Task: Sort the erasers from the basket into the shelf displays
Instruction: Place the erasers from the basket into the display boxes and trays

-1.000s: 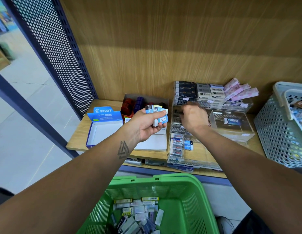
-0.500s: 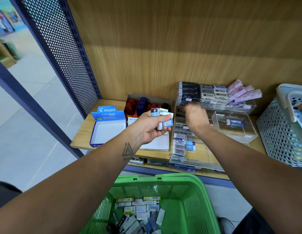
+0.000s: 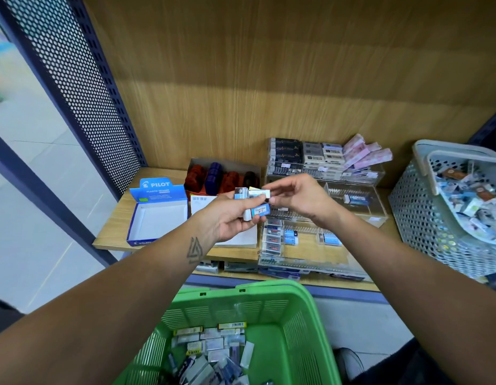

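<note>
A light wooden shelf [image 3: 158, 247] with a wooden back wall stands before the person. Half a second ago the right hand [image 3: 299, 200] was reaching into the clear acrylic tiered display [image 3: 352, 218] beyond it; now it has come back to the left hand [image 3: 227, 218] and its fingertips pinch the top white eraser with a paper sleeve [image 3: 259, 193]. I judge that one eraser is already placed and the next is being taken. The left hand is curled around a small stack of boxed erasers [image 3: 253, 205], just in front of the display. The pinched eraser lies flat, with its long axis running left to right and its free end toward the right hand. Below both hands, the green plastic basket [image 3: 296, 329] holds many more erasers.
</note>
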{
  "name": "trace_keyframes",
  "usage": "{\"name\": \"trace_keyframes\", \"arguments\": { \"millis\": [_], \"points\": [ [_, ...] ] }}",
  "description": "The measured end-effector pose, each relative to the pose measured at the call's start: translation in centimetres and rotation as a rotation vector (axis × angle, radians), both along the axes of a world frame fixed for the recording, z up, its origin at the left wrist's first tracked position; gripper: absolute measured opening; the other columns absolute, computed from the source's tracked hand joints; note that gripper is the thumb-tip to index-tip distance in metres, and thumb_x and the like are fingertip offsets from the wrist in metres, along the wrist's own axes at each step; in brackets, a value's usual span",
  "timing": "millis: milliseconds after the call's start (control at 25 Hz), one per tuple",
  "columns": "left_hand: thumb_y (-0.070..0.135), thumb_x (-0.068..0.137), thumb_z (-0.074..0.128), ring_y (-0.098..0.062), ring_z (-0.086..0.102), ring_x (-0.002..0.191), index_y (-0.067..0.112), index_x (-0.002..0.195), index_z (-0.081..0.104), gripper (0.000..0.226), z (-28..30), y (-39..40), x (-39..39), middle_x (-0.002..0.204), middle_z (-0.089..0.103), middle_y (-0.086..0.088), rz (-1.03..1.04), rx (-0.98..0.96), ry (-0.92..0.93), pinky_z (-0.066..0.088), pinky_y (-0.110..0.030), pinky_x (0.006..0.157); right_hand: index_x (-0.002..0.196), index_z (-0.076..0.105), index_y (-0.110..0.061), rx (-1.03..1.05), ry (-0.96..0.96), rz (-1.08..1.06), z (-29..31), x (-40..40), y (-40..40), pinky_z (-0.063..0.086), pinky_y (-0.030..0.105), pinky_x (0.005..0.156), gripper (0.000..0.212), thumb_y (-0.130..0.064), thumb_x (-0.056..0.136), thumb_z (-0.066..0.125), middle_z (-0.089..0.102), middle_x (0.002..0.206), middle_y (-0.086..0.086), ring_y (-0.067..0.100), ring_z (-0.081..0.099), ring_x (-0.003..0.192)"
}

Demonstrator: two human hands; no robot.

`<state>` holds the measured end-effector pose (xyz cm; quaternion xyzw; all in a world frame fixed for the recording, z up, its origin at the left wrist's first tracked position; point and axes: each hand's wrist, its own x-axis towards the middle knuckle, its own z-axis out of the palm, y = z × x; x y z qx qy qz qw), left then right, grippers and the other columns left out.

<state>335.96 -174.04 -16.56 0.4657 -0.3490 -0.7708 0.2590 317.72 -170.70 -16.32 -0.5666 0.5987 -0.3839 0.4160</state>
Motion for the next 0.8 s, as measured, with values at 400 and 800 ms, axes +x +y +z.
{"name": "trace_keyframes", "arguments": {
  "millis": [400, 800],
  "points": [
    [0.006, 0.084, 0.076, -0.028, 0.071, 0.066, 0.007, 0.111, 0.063, 0.03, 0.1, 1.3, -1.6, 0.099, 0.074, -0.02, -0.079, 0.015, -0.01, 0.054, -0.021, 0.05, 0.103, 0.075, -0.011, -0.015, 0.207, -0.16, 1.0, -4.5, 3.6, 0.054, 0.024, 0.075, 0.023, -0.009, 0.081, 0.079, 0.071, 0.089, 0.001, 0.012, 0.064, 0.078],
    [0.004, 0.089, 0.069, -0.032, 0.071, 0.072, -0.004, 0.109, 0.062, 0.023, -1.1, 2.4, -2.3, 0.1, 0.069, -0.026, -0.07, 0.123, 0.054, 0.057, -0.023, 0.053, 0.103, 0.068, -0.012, 0.224, 0.946, 0.059, -6.9, -2.9, 4.0, 0.048, 0.027, 0.089, 0.022, -0.014, 0.083, 0.075, 0.063, 0.107, 0.008, 0.023, 0.059, 0.103]
  ]
}}
